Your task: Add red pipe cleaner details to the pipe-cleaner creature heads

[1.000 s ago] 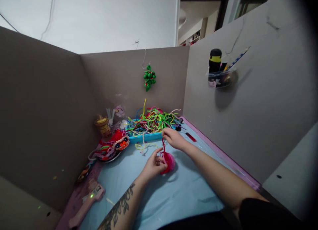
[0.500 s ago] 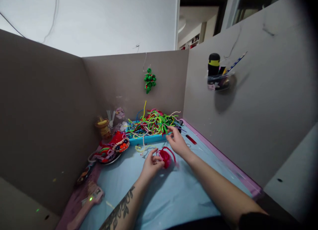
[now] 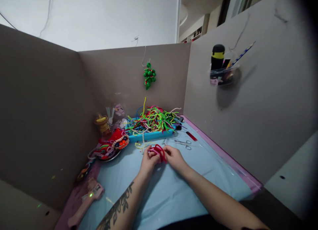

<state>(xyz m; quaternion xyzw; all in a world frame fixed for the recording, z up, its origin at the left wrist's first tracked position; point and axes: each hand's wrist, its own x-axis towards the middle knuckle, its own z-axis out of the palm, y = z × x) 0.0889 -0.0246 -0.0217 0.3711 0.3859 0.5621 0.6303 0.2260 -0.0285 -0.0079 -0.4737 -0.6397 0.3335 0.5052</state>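
Note:
My left hand (image 3: 148, 161) and my right hand (image 3: 174, 157) meet over the light blue mat (image 3: 174, 193), both closed on a small red and pink pipe-cleaner piece (image 3: 158, 151) held between them. Its red strand loops over the top between my fingertips. Just beyond my hands stands a blue tray (image 3: 149, 135) heaped with tangled pipe cleaners (image 3: 152, 119) in green, red, yellow and other colours. A few loose pale strands (image 3: 140, 145) lie on the mat in front of the tray.
Small scissors (image 3: 184, 144) and a red strip (image 3: 191, 136) lie right of the tray. A plate of colourful finished pieces (image 3: 111, 145) and a small jar (image 3: 101, 123) sit at left; a pink tool (image 3: 86, 200) lies near left. Grey partitions enclose the desk, bearing a green ornament (image 3: 149, 76) and pen holder (image 3: 222, 74).
My right hand came back from the tray side and joined the left on the red and pink piece. The piece moved slightly farther from me, and the red strand is now wrapped close.

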